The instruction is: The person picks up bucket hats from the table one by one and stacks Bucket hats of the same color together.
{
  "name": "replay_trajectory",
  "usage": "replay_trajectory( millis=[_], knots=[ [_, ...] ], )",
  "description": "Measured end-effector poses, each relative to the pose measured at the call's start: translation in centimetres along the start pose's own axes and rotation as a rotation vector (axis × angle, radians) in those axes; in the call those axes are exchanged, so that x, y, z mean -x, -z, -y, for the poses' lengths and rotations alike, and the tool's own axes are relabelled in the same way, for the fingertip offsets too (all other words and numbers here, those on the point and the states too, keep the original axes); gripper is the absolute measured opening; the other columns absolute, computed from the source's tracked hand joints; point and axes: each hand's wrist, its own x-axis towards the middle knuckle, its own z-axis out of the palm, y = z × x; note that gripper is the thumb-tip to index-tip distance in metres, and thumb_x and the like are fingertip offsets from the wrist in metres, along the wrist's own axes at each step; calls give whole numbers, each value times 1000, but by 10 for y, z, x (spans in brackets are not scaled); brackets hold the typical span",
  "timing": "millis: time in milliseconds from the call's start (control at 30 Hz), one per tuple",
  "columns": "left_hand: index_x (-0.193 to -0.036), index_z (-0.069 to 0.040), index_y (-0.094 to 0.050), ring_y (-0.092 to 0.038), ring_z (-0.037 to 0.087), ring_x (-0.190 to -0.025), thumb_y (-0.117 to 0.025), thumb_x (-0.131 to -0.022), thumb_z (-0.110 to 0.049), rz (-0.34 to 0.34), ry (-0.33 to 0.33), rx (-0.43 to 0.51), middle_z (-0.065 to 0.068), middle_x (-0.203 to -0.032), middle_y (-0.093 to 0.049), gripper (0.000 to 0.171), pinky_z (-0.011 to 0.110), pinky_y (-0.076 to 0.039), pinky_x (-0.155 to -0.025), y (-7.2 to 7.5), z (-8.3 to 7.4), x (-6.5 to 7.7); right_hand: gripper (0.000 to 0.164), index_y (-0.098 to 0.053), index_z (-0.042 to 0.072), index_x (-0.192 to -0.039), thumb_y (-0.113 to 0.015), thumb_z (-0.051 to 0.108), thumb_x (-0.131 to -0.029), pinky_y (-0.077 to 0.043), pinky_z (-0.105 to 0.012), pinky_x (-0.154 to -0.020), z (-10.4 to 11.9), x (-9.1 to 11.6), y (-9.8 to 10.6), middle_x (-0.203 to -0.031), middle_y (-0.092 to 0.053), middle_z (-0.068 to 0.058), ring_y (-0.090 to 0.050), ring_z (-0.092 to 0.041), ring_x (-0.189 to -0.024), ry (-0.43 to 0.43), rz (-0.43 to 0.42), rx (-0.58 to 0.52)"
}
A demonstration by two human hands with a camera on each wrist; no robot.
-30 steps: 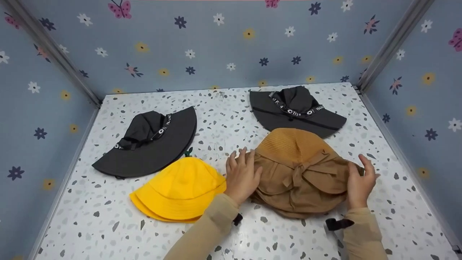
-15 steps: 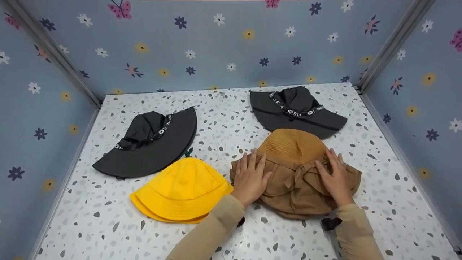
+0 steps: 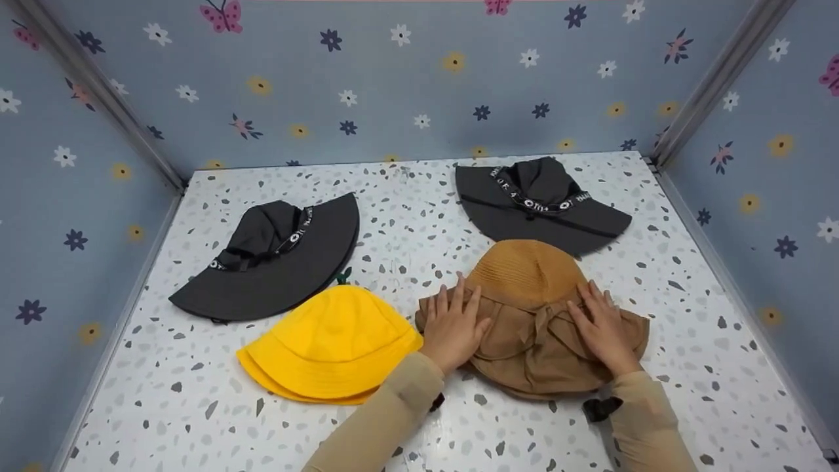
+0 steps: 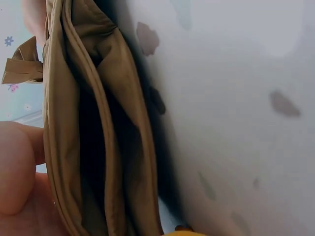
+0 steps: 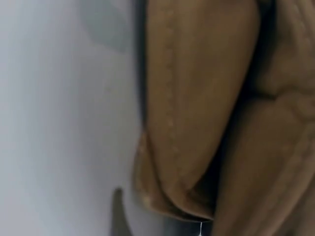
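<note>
A brown sun hat [image 3: 524, 354] with a tan woven crown and a fabric bow lies flattened at the right front of the table. My left hand [image 3: 453, 328] rests on the left part of its brim, fingers spread and straight. On the brim's right part lies my right hand [image 3: 604, 328], also with extended fingers. The left wrist view shows the folded layers of the brim [image 4: 98, 123] edge-on, with the left thumb beside them. Stitched folds of the same brim [image 5: 197, 108] fill much of the right wrist view, where the right hand is hidden.
A yellow bucket hat [image 3: 331, 347] with a green sprout lies just left of the left hand. Behind it is a dark grey wide-brimmed hat [image 3: 282, 275]; another dark grey hat [image 3: 544, 203] sits behind the brown one. Flowered panels [image 3: 419, 78] enclose the speckled table [image 3: 196, 393].
My right hand moved from the hat's right edge inward onto the brim. The left hand shifted slightly right onto it, and the brown hat slid a little toward me.
</note>
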Motion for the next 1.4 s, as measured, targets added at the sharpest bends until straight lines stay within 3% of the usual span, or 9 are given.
replay_trajectory(
  millis=[467,833,1200,1400],
  knots=[
    [-154,-20,-38,-28,46,-145,-51,-101,-44,5,5,-61,13,-163,-26,59,63,-24,-117,-5,-1,2,64,-27,-4,-153,-45,35,-105,2,-69,-117,3,2,-6,-161,-12,-30,0,-57,-146,-21,57,56],
    [-154,-19,-38,-29,47,-144,-49,-102,-44,51,-1,-91,14,-162,-27,58,64,-23,-117,-1,-1,2,64,-24,-5,-153,-45,32,-106,0,-71,-116,3,2,-5,-159,-12,-33,-1,-57,-145,-16,86,74],
    [-153,-19,-39,-29,46,-144,-50,-102,-43,46,-2,-88,14,-162,-27,58,62,-23,-118,-3,-3,2,63,-26,-5,-152,-47,31,-105,0,-69,-116,2,4,-2,-159,-13,-33,-3,-58,-145,-17,75,42],
    [-153,-19,-38,-29,46,-145,-49,-102,-43,49,3,-79,14,-162,-27,57,62,-23,-118,-4,-3,0,67,-28,-2,-153,-50,37,-104,-5,-65,-119,4,4,8,-161,-12,-29,-4,-53,-147,-51,83,-70]
  ],
)
